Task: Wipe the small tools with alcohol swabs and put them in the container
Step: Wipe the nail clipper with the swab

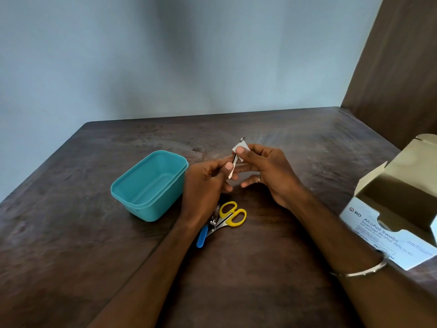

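One metal tool (234,165) pinched in left hand (208,183); right hand (264,171) pinches one swab (240,147); one container (149,185).

Both forearms reach in from 6 o'clock and meet mid-frame. The left hand (208,178) curls its fingers (228,166) in a pinch, thumb on top. The right hand (267,171) pinches with thumb and forefinger toward 10 o'clock, its other fingers spread loosely.

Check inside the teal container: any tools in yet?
The teal container shows only its bare floor, no tools. Its near inner wall is hidden by the rim.
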